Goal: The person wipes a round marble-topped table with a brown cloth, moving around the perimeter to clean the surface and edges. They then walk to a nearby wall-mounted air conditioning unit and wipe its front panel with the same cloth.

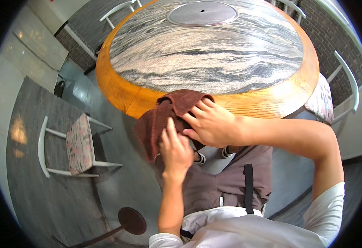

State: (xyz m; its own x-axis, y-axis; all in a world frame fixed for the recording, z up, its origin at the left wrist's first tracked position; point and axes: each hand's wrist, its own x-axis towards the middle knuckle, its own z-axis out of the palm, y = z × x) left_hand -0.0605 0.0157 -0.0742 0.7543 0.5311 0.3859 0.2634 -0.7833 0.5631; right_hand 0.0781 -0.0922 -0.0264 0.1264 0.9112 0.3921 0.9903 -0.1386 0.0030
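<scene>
A dark brown cloth (181,100) lies bunched over the near edge of a round table, with a loose part hanging down on the left. My right hand (213,124) rests on the cloth near the table's wooden rim (246,104), fingers spread over its right part; whether they grip it is not clear. Just below and to the left, my left hand (176,152) is at the hanging part of the cloth, slightly blurred, and its grip cannot be made out. The table's inner top is streaked stone (205,55).
A round metal plate (202,13) is set in the table's far part. One white chair with a patterned seat (80,144) stands left, another (320,97) right. At the lower left is a round brown base with a pole (133,220). More chairs stand beyond the table.
</scene>
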